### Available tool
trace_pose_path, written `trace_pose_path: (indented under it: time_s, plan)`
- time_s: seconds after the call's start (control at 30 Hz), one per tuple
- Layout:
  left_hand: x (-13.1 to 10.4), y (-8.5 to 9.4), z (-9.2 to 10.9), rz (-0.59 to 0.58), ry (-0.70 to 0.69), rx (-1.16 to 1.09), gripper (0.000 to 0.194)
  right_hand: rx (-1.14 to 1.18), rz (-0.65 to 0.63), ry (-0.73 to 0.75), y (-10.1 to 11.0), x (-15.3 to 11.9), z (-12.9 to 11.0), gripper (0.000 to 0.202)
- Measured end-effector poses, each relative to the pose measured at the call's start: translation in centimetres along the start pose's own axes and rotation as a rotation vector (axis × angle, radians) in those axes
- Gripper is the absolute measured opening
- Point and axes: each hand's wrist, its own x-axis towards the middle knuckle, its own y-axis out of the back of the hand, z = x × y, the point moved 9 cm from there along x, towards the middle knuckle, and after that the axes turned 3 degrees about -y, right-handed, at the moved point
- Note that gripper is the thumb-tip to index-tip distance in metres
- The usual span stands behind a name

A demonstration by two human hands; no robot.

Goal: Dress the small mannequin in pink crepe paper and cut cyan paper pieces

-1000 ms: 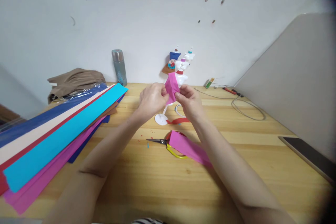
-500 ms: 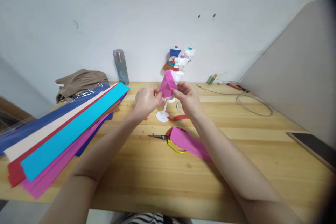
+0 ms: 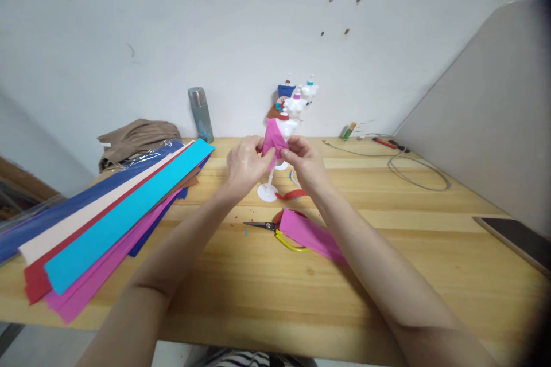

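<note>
Left hand [image 3: 244,165]: pinching pink sheet [image 3: 272,136]
Right hand [image 3: 307,161]: pinching it too
Mannequin [image 3: 288,127]: glossy white; folded sheet partly hiding it

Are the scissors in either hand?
No: the left hand and right hand pinch a pink piece, while the scissors lie on the table.
</note>
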Motion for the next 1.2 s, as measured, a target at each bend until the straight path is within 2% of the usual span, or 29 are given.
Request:
trace_pose_path:
  time_s: [0.07, 0.23, 0.47, 0.63, 0.83, 1.03, 1.13, 1.2]
  plan:
    - [-0.4, 0.0, 0.5, 0.009, -0.036, 0.108, 0.026, -0.007, -0.002, 0.004, 0.0, 0.0, 0.0, 0.029]
    - [-1.3, -0.5, 1.8, -0.006, -0.156, 0.352, 0.013, -0.033, 0.017, -0.005, 0.2, 0.1, 0.3, 0.035]
    - [-2.2, -1.6, 3.1, -0.081, -0.293, 0.568, 0.021, -0.033, 0.021, -0.013, 0.2, 0.0, 0.3, 0.034]
    - [-3.2, -1.7, 4.3, -0.121, -0.409, 0.661, 0.026, -0.038, 0.015, 0.0, 0.1, 0.0, 0.2, 0.035]
    - [-4.1, -2.0, 4.2, -0.118, -0.409, 0.578, 0.038, -0.017, 0.021, -0.008, 0.0, -0.2, 0.0, 0.035]
    - [-4.9, -2.6, 4.6, -0.186, -0.467, 0.487, 0.036, -0.035, 0.032, -0.014, 0.5, -0.1, 0.4, 0.036]
    - [-4.1, -2.0, 3.9, -0.176, -0.388, 0.31, 0.032, -0.024, 0.022, -0.024, 0.6, 0.0, 0.6, 0.038]
    - [-3.2, -1.5, 2.9, -0.138, -0.295, 0.116, 0.026, -0.012, 0.019, -0.03, 0.6, -0.1, 0.5, 0.039]
